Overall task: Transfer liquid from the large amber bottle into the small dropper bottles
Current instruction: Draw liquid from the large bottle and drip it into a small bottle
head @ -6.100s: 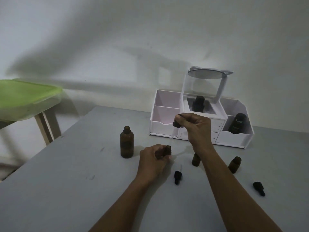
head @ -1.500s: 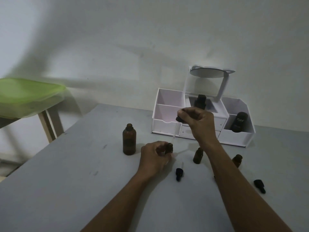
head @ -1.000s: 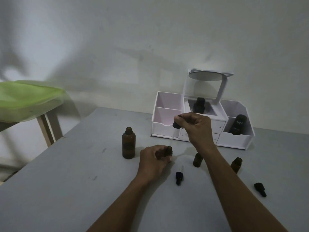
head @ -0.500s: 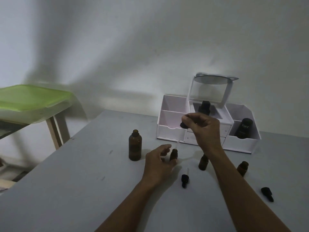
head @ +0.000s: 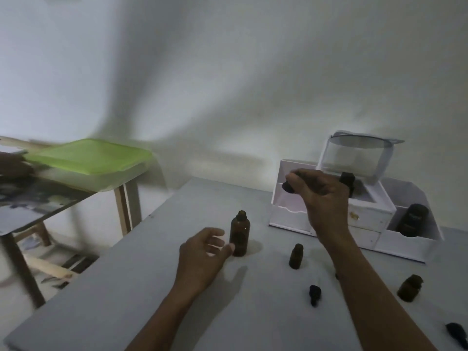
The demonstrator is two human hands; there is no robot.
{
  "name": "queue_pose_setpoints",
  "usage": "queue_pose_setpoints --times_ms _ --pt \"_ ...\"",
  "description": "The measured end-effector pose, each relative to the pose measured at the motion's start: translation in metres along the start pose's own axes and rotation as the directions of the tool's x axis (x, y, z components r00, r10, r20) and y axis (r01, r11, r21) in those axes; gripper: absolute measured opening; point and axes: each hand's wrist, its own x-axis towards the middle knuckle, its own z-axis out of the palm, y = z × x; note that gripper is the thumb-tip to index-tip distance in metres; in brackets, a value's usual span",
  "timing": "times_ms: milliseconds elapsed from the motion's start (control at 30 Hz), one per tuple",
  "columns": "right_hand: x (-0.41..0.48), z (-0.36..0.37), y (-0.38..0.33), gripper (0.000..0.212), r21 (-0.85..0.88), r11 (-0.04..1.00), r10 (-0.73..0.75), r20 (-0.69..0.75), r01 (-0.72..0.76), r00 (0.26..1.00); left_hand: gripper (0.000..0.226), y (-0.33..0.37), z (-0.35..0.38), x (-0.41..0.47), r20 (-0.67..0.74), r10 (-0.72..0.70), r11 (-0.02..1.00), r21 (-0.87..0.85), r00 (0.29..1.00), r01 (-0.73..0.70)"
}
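A grey table [head: 126,287] fills the near part of the scene, running back to a pale wall. To the far left stands a wooden side table [head: 124,211] carrying a green-lidded plastic box [head: 91,158]. On the far right of the grey table sits a white organizer [head: 367,216] with open compartments, a raised clear lid [head: 354,158] above its middle, a dark bottle [head: 348,184] standing in the middle compartment and a dark jar [head: 412,220] in the right one.

The large amber bottle [head: 240,234] stands upright and uncapped near the table's middle. The left hand [head: 202,262] hangs just beside it on the near left, fingers loosely curled and spread, grasping nothing; its fingertips look close to the bottle's side, though contact cannot be told. The right hand [head: 321,196] is raised in front of the organizer, pinching the black bulb of a dropper [head: 288,186] between thumb and fingers; the glass stem is too blurred to make out.

One small dropper bottle [head: 295,256] stands open on the table, right of the large bottle and below the right hand. A second small dropper bottle [head: 410,287] stands nearer, right of the right forearm. A black dropper cap [head: 314,294] lies between the two arms, and another black cap [head: 457,338] lies at the near right edge.
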Motion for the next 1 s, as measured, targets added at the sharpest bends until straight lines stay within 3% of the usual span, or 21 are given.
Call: queue_pose_setpoints --times_ms 100,267,533,1000 --pt "0.005 0.017 0.001 0.014 0.001 0.999 0.038 0.010 -0.038 0.999 0.048 -0.004 0.002 0.014 -0.012 -0.030 0.998 -0.054 0.999 0.030" --pt "0.012 0.037 0.003 0.012 0.066 0.994 0.088 0.032 -0.090 0.996 0.078 -0.004 0.021 0.034 0.105 -0.003 0.994 -0.112 0.994 0.015" --pt "0.015 0.048 0.012 0.007 0.092 0.987 0.123 0.058 -0.128 0.991 0.054 -0.010 0.033 0.039 0.162 0.020 0.989 -0.149 0.987 0.004" --pt "-0.011 0.069 0.049 0.006 -0.183 0.974 0.179 0.272 -0.132 0.945 0.057 -0.008 0.033 0.035 0.168 0.029 0.983 -0.186 0.985 0.002"
